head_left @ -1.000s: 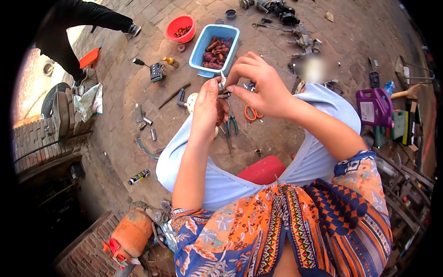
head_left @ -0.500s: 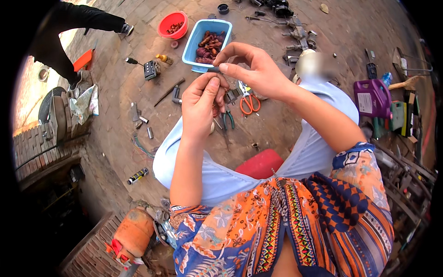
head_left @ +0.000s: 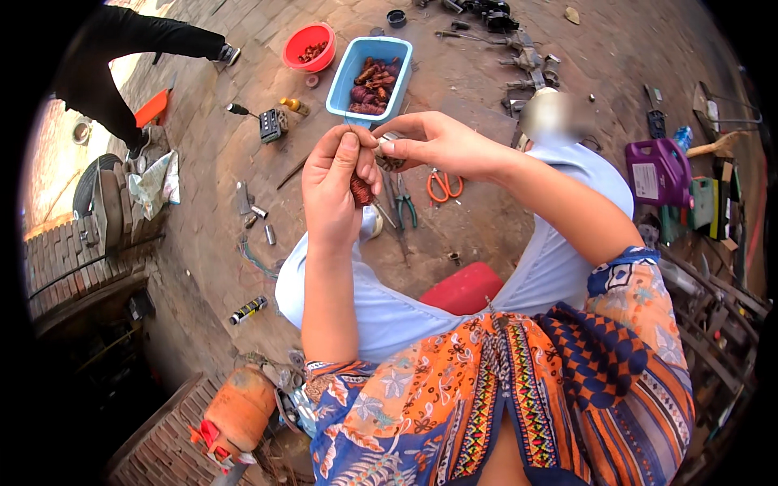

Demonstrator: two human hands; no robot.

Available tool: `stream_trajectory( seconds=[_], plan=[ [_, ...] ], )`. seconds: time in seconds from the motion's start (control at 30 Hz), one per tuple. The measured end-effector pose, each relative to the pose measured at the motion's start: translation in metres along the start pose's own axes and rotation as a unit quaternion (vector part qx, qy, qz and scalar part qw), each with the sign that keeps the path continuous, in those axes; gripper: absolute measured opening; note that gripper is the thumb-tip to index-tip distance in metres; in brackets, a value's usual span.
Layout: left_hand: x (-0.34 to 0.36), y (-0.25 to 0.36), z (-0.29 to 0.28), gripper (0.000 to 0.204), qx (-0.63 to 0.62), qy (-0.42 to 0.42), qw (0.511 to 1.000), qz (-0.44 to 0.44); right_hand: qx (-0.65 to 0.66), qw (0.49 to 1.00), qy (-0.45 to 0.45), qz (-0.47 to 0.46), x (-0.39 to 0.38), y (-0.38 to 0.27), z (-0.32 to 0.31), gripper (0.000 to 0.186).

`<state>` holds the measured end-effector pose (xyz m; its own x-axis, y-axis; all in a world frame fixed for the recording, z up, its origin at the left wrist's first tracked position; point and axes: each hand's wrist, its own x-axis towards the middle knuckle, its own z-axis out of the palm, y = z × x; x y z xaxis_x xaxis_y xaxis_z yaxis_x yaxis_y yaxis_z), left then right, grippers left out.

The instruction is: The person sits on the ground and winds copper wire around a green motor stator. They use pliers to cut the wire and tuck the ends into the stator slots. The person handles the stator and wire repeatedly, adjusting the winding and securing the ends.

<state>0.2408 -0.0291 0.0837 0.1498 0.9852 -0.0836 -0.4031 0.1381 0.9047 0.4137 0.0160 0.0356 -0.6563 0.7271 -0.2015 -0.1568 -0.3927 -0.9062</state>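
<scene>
My left hand (head_left: pixel 331 174) is closed, its thumb and fingers round a reddish-brown copper wire coil (head_left: pixel 361 191) that shows below the fingers. A thin metal rod (head_left: pixel 385 215) slants down just under the coil; whether it joins the coil I cannot tell. Close by, my right hand (head_left: pixel 417 144) has its thumb and bent forefinger drawn together at the left hand's fingertips. What they pinch is too small to make out. A greyish metal part (head_left: pixel 392 160) sits partly hidden behind the right fingers. On the ground below lie green-handled pliers (head_left: pixel 407 209) and orange-handled scissors (head_left: pixel 440 188).
A blue tub (head_left: pixel 334 95) holds several copper coils; a red bowl (head_left: pixel 328 58) with copper pieces stands beside it. A purple jug (head_left: pixel 648 174) is at the right, a rusty orange gas cylinder (head_left: pixel 243 405) at lower left. Another person's black-trousered leg (head_left: pixel 154 36) reaches in at upper left.
Both hands have come lower, the left shifting slightly left. The copper coil in the left hand shows more plainly. The small dark strip between the right fingertips can no longer be seen.
</scene>
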Motion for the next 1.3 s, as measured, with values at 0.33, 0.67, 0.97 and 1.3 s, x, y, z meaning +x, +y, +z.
stream_trajectory(
  seconds=[0.33,0.67,0.97,1.3],
  plan=[
    [-0.008,0.003,0.007,0.024,-0.017,-0.066,0.997,0.038,0.17,0.961,0.122,0.182,0.008,-0.001,-0.007,0.046],
    [-0.007,0.003,0.005,0.023,-0.071,-0.025,0.996,0.058,-0.004,0.992,-0.114,0.054,-0.007,0.0,0.005,0.04],
    [-0.002,0.016,-0.01,0.019,-0.107,0.047,0.988,0.101,-0.028,0.998,-0.041,-0.034,0.002,0.004,-0.004,0.039],
    [0.002,0.012,-0.009,0.021,-0.131,0.034,0.986,0.099,-0.444,0.859,-0.101,-0.232,-0.005,0.003,0.01,0.068]
  ],
)
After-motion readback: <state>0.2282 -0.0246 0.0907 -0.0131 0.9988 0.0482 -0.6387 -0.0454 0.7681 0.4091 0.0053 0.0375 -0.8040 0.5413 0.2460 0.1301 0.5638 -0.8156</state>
